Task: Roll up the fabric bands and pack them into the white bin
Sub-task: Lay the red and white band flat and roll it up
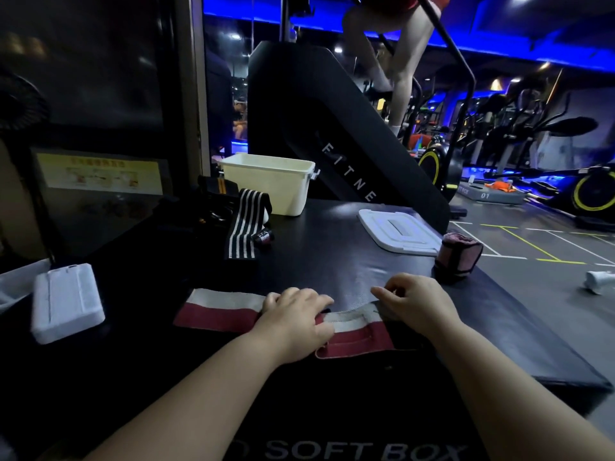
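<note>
red-white band (219, 311) lies flat at the bench (332, 257) front edge, unrolled. left hand (296, 316) lies spread on it, pressing; right hand (416, 304) pinches its end. pink roll (457, 256) done, not binned. striped band (244, 227) waits beside white bin (269, 188). most work left.

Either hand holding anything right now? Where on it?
The right hand seems to pinch the band at its right end. The left hand lies on the band's middle, pressing it to the box rather than gripping.
</note>
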Demonstrator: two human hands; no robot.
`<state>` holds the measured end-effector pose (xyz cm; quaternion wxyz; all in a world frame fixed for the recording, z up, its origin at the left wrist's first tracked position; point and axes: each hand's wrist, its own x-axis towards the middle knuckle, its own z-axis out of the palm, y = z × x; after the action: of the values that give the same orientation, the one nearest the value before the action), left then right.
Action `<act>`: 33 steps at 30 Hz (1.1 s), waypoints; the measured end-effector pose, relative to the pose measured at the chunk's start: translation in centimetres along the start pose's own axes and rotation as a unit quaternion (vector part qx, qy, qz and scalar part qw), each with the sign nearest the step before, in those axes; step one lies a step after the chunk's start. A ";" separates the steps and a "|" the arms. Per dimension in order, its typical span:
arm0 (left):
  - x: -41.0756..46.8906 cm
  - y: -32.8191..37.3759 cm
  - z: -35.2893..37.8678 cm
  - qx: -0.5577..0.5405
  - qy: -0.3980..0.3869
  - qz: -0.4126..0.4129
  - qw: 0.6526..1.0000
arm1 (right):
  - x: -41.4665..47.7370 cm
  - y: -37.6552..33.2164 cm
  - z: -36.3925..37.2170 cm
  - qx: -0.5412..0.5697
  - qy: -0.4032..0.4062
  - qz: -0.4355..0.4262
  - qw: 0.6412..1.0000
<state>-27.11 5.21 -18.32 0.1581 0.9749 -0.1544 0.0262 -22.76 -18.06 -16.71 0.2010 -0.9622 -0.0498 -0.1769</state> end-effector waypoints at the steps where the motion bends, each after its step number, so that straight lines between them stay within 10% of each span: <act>1: -0.2 -0.1 0.1 -0.003 0.003 0.003 1.000 | -0.2 0.1 -0.1 -0.004 -0.004 0.001 1.000; 18: -2.7 -4.4 -3.0 -0.012 0.049 -0.054 0.997 | -1.7 2.3 -1.0 0.055 -0.020 0.051 0.997; 33: -0.3 0.4 -1.2 0.025 -0.075 -0.003 0.997 | -2.5 4.0 -1.3 0.097 -0.001 0.074 0.993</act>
<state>-27.51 5.34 -17.11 0.1219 0.9783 -0.1619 -0.0440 -24.86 -22.32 -17.93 0.3054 -0.9395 0.0041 -0.1552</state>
